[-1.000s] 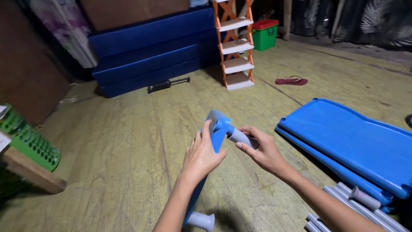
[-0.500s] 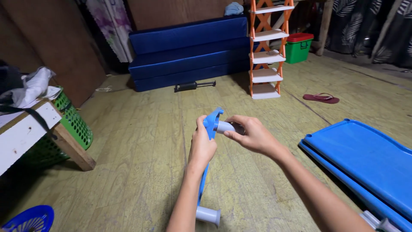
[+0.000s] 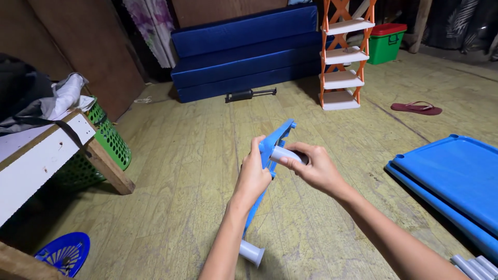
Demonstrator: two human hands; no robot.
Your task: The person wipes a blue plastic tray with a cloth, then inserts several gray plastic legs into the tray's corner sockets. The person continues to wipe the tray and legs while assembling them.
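My left hand (image 3: pixel 254 176) grips the edge of a blue plastic shelf panel (image 3: pixel 275 142) held on edge above the floor. My right hand (image 3: pixel 316 168) is closed around a short grey plastic tube (image 3: pixel 282 154) that sits against a corner of the panel. A second grey tube (image 3: pixel 251 252) sticks out from the panel's lower corner, close to my left forearm.
A stack of blue shelf panels (image 3: pixel 456 179) lies at right, with grey tubes (image 3: pixel 474 267) beside it. Behind stand an orange-and-white rack (image 3: pixel 340 57), blue mattresses (image 3: pixel 249 52), a hand pump (image 3: pixel 249 95), a sandal (image 3: pixel 415 108), a green bin (image 3: pixel 386 44). At left are a green basket (image 3: pixel 106 142), a wooden bench (image 3: pixel 46 155) and a blue basket (image 3: pixel 65 252).
The view has swung left, bringing the bench and baskets into sight. Both hands stay on the panel and tube, with the right hand working the tube at the corner.
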